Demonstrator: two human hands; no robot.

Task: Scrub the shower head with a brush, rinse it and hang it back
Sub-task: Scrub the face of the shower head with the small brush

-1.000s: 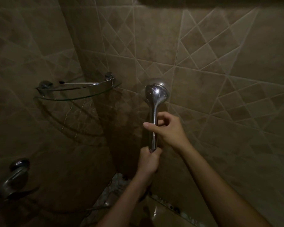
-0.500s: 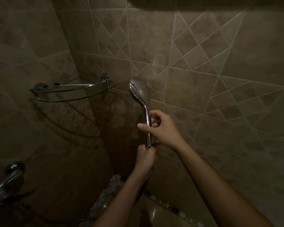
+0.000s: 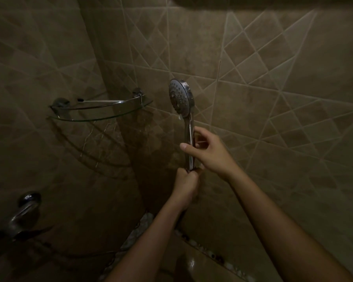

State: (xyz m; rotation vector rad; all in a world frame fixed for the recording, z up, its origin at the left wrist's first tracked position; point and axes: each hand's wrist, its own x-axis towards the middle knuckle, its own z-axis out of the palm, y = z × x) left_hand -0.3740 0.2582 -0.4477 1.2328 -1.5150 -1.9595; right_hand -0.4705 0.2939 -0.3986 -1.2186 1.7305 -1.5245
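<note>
A chrome shower head (image 3: 181, 97) stands upright in front of the tiled wall, its nozzle face turned to the left and a drop hanging at its lower rim. My right hand (image 3: 209, 152) grips the middle of its handle, thumb stretched across the front. My left hand (image 3: 185, 186) is curled round the bottom end of the handle, just below the right hand. What lies under the left hand, hose or holder, is hidden. No brush is in view.
A glass corner shelf (image 3: 99, 110) with a chrome rail hangs on the wall at the left. A chrome tap (image 3: 22, 215) juts out at the lower left. Pebble trim (image 3: 135, 231) runs along the wall's foot below my arms. The room is dim.
The shower head has turned in my hands: its chrome back faced me, now the nozzle face points left. Both hands kept their hold on the handle.
</note>
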